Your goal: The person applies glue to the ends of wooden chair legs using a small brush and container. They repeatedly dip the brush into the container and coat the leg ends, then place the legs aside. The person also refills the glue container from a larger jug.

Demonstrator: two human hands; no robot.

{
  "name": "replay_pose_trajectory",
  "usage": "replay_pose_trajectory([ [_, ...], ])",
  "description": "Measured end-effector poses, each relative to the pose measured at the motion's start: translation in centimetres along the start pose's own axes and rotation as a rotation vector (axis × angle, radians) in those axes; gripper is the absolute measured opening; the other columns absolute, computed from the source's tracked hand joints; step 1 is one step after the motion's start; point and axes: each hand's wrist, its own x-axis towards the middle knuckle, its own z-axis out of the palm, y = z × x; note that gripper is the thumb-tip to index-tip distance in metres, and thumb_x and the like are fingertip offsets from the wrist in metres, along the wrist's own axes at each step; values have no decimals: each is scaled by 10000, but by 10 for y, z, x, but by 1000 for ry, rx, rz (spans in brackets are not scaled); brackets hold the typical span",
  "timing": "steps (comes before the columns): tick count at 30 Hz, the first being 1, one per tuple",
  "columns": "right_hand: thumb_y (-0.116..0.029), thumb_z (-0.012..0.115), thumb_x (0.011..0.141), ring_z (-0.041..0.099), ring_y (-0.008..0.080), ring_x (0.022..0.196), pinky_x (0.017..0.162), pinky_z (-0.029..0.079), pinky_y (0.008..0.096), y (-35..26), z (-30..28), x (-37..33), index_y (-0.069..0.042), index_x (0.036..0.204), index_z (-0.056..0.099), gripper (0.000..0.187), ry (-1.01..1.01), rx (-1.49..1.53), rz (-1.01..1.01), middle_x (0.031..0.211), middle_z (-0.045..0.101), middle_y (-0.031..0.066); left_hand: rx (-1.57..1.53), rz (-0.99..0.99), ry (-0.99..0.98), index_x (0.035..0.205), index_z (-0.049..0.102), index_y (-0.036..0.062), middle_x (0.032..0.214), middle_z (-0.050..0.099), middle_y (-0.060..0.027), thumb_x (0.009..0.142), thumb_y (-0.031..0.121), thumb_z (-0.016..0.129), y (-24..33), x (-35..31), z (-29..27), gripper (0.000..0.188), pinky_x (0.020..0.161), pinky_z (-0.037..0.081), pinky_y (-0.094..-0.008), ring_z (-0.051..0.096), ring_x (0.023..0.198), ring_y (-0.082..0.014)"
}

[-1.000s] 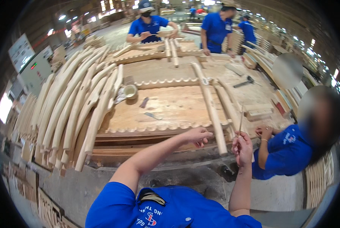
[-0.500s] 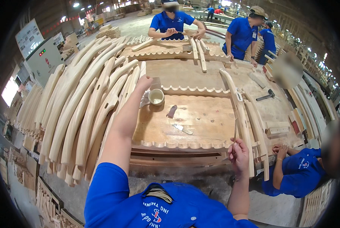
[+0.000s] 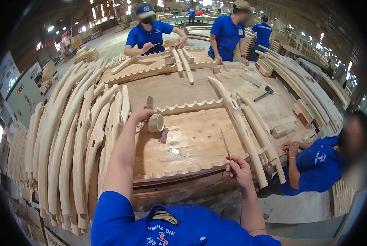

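Head view: your left hand [image 3: 140, 114] reaches mid-frame, fingers curled beside a small round tan cup [image 3: 155, 122] on the pale wooden workbench [image 3: 200, 135]. Your right hand [image 3: 239, 171], lower right, pinches a thin upright stick [image 3: 225, 144]. A grey sign panel [image 3: 5, 74] hangs upper left.

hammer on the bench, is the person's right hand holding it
No, the hammer lies untouched far across the bench, while the right hand holds a thin stick.

A broad wooden workbench [image 3: 191, 135] with scalloped edge strips carries curved wooden parts [image 3: 68, 135] stacked at nine o'clock — two more [image 3: 249, 135] at three. Near centre lie a small cup [image 3: 155, 122] and a flat blade [image 3: 178, 153] — a hammer [image 3: 264, 94] at two o'clock.
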Motion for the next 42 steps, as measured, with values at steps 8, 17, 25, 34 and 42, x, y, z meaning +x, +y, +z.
replay_pose_trajectory([
  [8,-104,492,915,443,33,566,511,361,170,-20,-37,-12,-41,1137,537,235,-152,-133,-149,724,563,3,-425,225,36,1076,609,25,964,644,-85,915,378,466,7,-61,33,413,802,446,-304,581,875,-174],
  [17,-103,551,822,606,252,670,609,482,319,-89,-46,-30,-85,1013,624,205,-194,-988,-648,767,629,98,-507,110,-292,1151,495,1,970,651,-154,960,434,368,85,-201,129,490,766,526,-332,650,866,-213],
  [25,-77,585,722,593,214,693,582,487,343,-103,-12,-20,-141,902,653,203,-315,-1298,-1169,699,578,36,-497,100,-368,1175,449,9,953,645,-187,946,480,369,96,-267,135,530,746,535,-342,658,844,-236],
  [34,-89,572,694,595,183,699,572,484,316,-133,-2,-32,-160,840,638,175,-401,-1351,-1309,710,580,11,-326,203,-154,1057,557,-13,866,664,-136,946,501,352,104,-300,122,564,733,505,-299,649,795,-177],
  [42,-88,578,683,588,188,696,571,483,314,-139,4,-44,-145,829,628,165,-399,-1382,-1320,701,572,15,-160,342,-28,990,610,-16,834,660,-91,948,493,368,110,-320,108,565,705,491,-272,620,752,-128],
])
